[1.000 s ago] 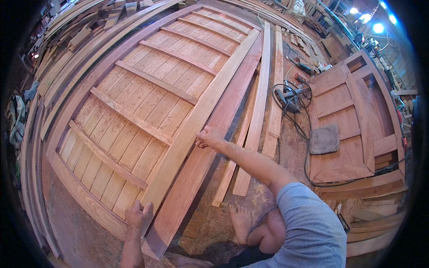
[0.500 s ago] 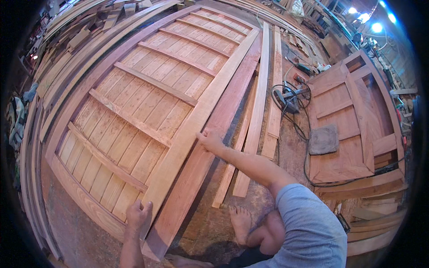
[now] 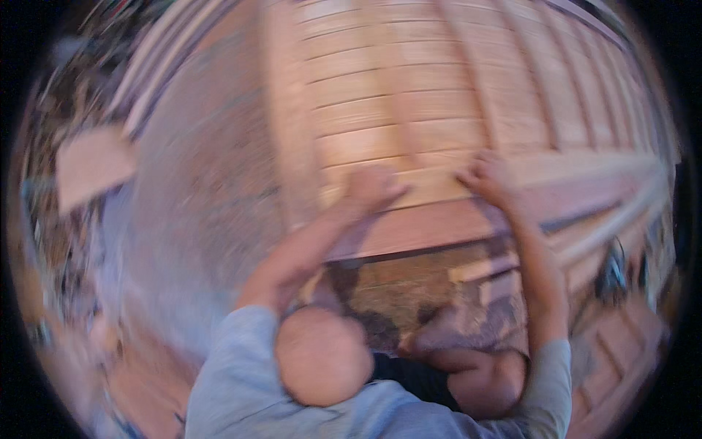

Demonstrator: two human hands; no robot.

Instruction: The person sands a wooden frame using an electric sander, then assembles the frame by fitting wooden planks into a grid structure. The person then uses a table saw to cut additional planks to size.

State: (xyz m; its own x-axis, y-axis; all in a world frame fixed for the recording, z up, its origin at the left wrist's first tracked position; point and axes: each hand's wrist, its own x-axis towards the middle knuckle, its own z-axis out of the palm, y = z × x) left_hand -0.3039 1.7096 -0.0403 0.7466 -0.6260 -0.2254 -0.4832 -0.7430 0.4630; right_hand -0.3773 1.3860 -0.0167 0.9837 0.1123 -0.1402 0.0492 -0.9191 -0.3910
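A large slatted wooden panel [image 3: 431, 110] with crosswise battens lies in front of me, blurred by motion. Along its near side runs a long pale board [image 3: 435, 192]. My left hand [image 3: 374, 188] is closed over this board close to the panel's left corner, its thumb pointing right. Farther right, my right hand [image 3: 488, 178] has its fingers curled on the same board; the undersides of both grips are hidden. Just nearer to me, a reddish board [image 3: 431, 228] lies alongside, under my wrists.
My knee [image 3: 322, 355] rises between my arms. Long loose strips [image 3: 607, 227] lie at the right, with a dark power tool [image 3: 613, 271] and a smaller framed panel [image 3: 621, 358] beyond. A pale wood offcut [image 3: 95, 167] and stacked timber [image 3: 164, 58] are at the left.
My view has swung leftward, so the panel now appears turned and farther right. Both hands remain at the pale board, and now appear closer together.
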